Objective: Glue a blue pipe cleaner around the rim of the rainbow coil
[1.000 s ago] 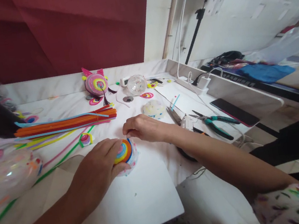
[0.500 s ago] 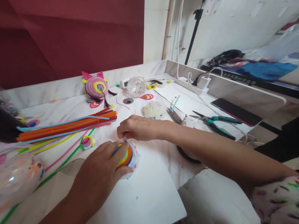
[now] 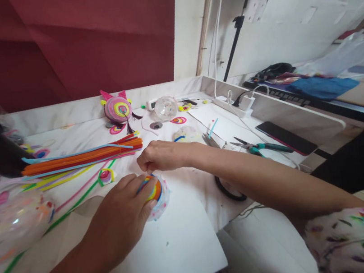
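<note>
My left hand (image 3: 127, 204) is closed over a small round piece made of a coiled rainbow pipe cleaner disc (image 3: 155, 188) on a clear, speckled plastic dome (image 3: 163, 205). Its fingers press on the coil and the thumb rests at the near side. Right at the coil's far edge, my right hand (image 3: 157, 156) is pinched shut, its fingertips mostly hidden. A blue pipe cleaner strand (image 3: 178, 139) shows just behind that hand, in front of another speckled dome (image 3: 188, 132); it seems to run from the pinch, though the join is hidden.
White paper (image 3: 184, 241) lies under the work. To the left are a bundle of orange pipe cleaners (image 3: 83, 159) and a large clear ball (image 3: 13, 223). A pink decorated ball (image 3: 118, 107) stands at the back. Pliers (image 3: 255, 147), scissors (image 3: 227, 189) and a phone (image 3: 286, 137) lie right.
My right hand has shifted slightly left, and the blue strand has come into sight behind it. My left hand stays on the coil. The view has moved a little.
</note>
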Demonstrator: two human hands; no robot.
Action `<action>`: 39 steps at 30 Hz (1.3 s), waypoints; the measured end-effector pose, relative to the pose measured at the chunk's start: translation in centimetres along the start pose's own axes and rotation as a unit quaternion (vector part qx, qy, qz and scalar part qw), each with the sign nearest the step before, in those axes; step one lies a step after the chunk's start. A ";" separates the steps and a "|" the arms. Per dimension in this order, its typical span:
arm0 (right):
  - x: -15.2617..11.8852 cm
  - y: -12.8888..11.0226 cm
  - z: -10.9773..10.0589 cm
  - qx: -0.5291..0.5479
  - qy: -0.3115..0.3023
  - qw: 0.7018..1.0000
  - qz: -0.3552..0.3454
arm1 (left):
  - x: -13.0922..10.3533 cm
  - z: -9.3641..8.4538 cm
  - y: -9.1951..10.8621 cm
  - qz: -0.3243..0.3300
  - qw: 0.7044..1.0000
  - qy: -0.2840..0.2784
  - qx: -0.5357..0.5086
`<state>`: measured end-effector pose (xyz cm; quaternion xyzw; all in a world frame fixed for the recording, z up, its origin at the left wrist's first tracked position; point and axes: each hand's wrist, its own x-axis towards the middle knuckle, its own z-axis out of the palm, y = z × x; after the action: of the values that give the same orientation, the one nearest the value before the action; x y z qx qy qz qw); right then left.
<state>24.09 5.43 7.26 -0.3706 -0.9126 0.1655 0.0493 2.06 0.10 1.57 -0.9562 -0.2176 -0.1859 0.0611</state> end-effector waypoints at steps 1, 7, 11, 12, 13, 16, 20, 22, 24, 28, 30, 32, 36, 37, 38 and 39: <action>0.1 -0.2 -0.2 0.004 -0.005 1.000 0.003 | 0.0 0.0 0.0 -0.001 1.000 -0.001 -0.001; 0.6 -1.8 -1.4 0.007 -0.037 0.999 0.036 | -0.3 0.7 -0.1 0.008 1.000 0.020 0.006; 1.1 -2.0 -1.5 0.005 -0.060 0.997 0.052 | -0.5 0.9 -0.1 0.000 1.000 0.007 0.010; 1.3 -1.9 -1.5 0.004 -0.062 0.997 0.052 | -0.6 0.8 -0.1 -0.004 1.000 0.001 0.011; 1.4 -1.7 -1.4 0.002 -0.062 0.997 0.049 | -0.6 0.8 -0.1 -0.007 1.000 -0.005 0.013; 1.9 -1.3 -1.1 -0.006 -0.062 0.998 0.032 | -0.6 0.8 0.0 -0.015 1.000 -0.012 0.012; 2.4 -1.3 -1.2 -0.027 -0.072 0.997 0.024 | -0.6 1.0 -0.3 -0.025 0.999 -0.030 -0.005; 2.6 -1.8 -1.4 -0.042 -0.070 0.996 0.020 | -0.6 1.2 -0.5 -0.028 0.999 -0.036 -0.015; 2.8 -2.3 -1.7 -0.060 -0.079 0.995 0.015 | -0.6 1.3 -0.7 -0.028 0.999 -0.034 -0.026; 3.0 -3.4 -2.1 -0.113 -0.130 0.985 -0.002 | -0.4 1.3 -0.9 -0.031 0.998 -0.034 -0.046; 3.1 -3.7 -2.0 -0.121 -0.141 0.982 -0.009 | -0.2 1.1 -0.7 -0.042 0.997 -0.045 -0.043; 3.2 -3.8 -1.8 -0.117 -0.139 0.983 -0.013 | 0.0 1.0 -0.6 -0.048 0.997 -0.055 -0.038; 3.0 -3.8 -1.9 -0.110 -0.109 0.988 -0.014 | 0.2 0.9 -0.3 -0.050 0.997 -0.028 -0.048; 2.7 -3.9 -2.0 -0.111 -0.098 0.989 -0.009 | 0.1 1.0 -0.3 -0.050 0.997 -0.017 -0.052; 2.2 -4.1 -2.1 -0.114 -0.082 0.990 -0.004 | 0.1 1.1 -0.4 -0.048 0.997 -0.009 -0.054; 1.6 -4.3 -2.2 -0.116 -0.060 0.992 -0.003 | 0.1 1.2 -0.4 -0.043 0.998 -0.007 -0.053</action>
<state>20.57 4.26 10.69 -0.3608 -0.9279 0.0805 -0.0478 2.37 0.78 0.50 -0.9492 -0.2485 -0.1932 0.0014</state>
